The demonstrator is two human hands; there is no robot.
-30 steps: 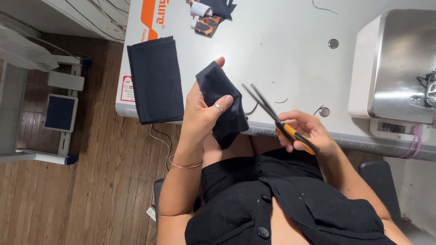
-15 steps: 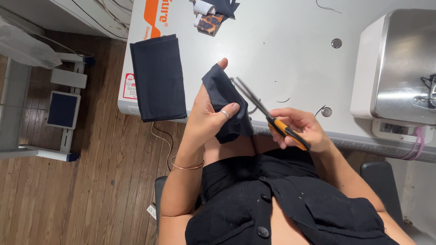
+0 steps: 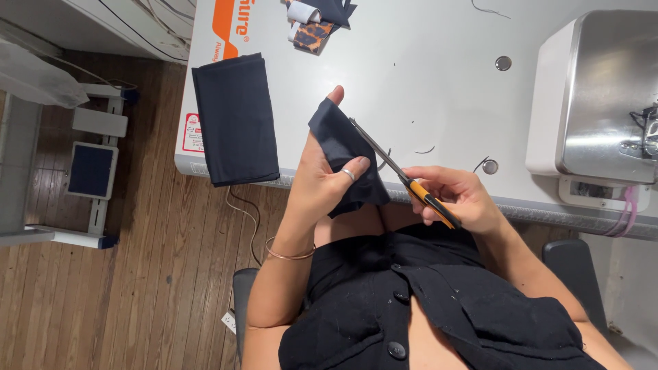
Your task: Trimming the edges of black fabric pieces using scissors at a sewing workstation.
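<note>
Dark cloth piece [image 3: 343,154] pinched in left hand [image 3: 319,181] — right hand [image 3: 456,199] grips scissors [image 3: 404,175] at its edge.

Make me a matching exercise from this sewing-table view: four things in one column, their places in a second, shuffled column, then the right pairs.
Things
1. small dark cloth piece
2. scissors
3. folded dark fabric
4. sewing machine

Places
A. flat on the table's left end, overhanging its front edge
B. in the right hand, blades at the cloth
C. at the table's right end
D. pinched in the left hand

Pairs: 1-D, 2-B, 3-A, 4-C
</note>
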